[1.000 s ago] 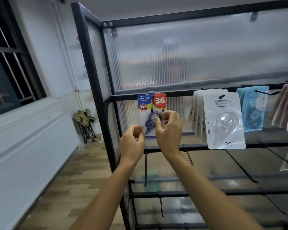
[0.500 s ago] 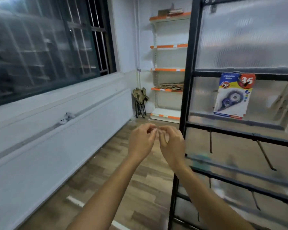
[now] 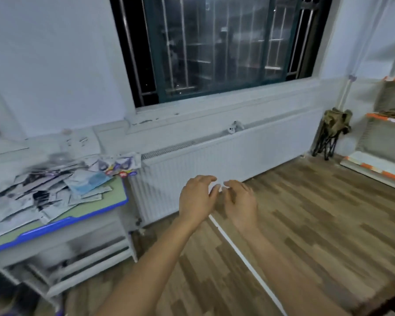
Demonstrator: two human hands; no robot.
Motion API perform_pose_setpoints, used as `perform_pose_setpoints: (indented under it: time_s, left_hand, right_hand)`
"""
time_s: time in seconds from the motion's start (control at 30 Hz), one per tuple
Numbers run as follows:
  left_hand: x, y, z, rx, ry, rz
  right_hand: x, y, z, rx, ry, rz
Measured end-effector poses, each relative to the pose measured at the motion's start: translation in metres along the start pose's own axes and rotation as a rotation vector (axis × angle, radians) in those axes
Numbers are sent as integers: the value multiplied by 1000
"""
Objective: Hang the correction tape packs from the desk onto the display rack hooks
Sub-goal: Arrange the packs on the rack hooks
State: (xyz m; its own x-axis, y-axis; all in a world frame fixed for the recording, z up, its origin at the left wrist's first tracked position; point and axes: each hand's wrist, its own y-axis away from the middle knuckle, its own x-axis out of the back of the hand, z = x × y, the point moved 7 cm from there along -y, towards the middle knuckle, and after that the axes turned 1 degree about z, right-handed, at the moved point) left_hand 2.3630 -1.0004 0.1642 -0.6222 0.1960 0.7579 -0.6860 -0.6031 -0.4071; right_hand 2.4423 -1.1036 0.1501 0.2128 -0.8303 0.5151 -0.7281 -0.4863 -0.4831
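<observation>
Both the left hand (image 3: 197,197) and right hand (image 3: 240,201) hang released, fingers loosely spread, grasping nothing, to the right of the desk (image 3: 96,208). Correction tape packs (image 3: 46,190) lie heaped on the desk.

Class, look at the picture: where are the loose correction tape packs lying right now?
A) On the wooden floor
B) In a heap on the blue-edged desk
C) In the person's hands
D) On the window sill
B: the correction tape packs lie heaped on the blue-edged desk, while the left hand and right hand hold nothing.
</observation>
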Motion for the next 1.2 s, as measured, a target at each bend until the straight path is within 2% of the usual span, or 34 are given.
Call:
perform_pose_setpoints:
  time_s: [0.3,0.7,0.97,1.2]
  left_hand:
    - [84,9,-174,308,-151,119]
    - [111,-61,-368,638,-305,70]
    - [109,-103,-462,761,-307,-23]
    - [117,-168,-553,775,-304,-133]
  right_hand:
    - [-182,-3,-85,145,-99,-311]
    - [-402,-73,-130,119,-185,-603]
    - [-507,-109,-125,22,-113,-699]
    - [-590,-149,-123,-82,-112,-666]
